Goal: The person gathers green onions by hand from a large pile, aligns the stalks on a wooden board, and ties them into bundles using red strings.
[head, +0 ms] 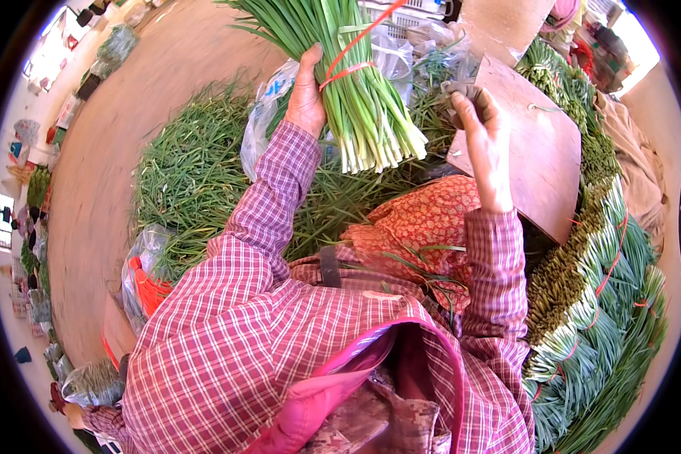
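Note:
My left hand grips a bunch of green leafy stalks, likely garlic chives, its pale cut ends pointing down toward me. An orange-red plastic tie circles the stalks, and a loose length of it runs up past the top of the picture. To the right of the bunch, apart from it, is my right hand. Its thumb and fingers are bent together, with dark coverings or stains on the fingers. Whether something thin is pinched there is unclear. A red floral cloth covers my lap below the hands.
Loose green leaves are heaped at the left beside a clear plastic bag. Orange-red strips lie lower left. At the right are a board and stacked tied bunches. Part of another person shows at lower left.

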Motion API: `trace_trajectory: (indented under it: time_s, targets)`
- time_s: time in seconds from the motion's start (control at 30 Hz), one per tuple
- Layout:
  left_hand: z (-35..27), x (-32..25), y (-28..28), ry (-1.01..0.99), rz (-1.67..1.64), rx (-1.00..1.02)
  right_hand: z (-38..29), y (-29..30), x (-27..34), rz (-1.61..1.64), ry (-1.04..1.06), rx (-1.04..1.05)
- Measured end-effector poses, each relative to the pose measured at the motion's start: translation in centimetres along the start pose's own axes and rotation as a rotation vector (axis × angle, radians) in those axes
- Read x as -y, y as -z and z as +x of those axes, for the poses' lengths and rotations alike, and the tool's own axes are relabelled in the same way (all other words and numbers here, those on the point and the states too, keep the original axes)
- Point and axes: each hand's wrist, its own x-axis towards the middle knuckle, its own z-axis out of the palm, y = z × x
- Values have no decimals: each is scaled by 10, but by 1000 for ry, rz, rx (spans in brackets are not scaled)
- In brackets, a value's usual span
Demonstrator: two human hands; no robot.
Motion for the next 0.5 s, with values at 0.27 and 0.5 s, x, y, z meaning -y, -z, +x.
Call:
trace_trajectory:
  time_s: [0.27,0.5]
  targets:
    - [-14,-22,-16,-180,33,9,-34,-54,37,-513,198,113]
    - [-18,-29,-23,-299,213,17,-23,-66,22,-491,226,77]
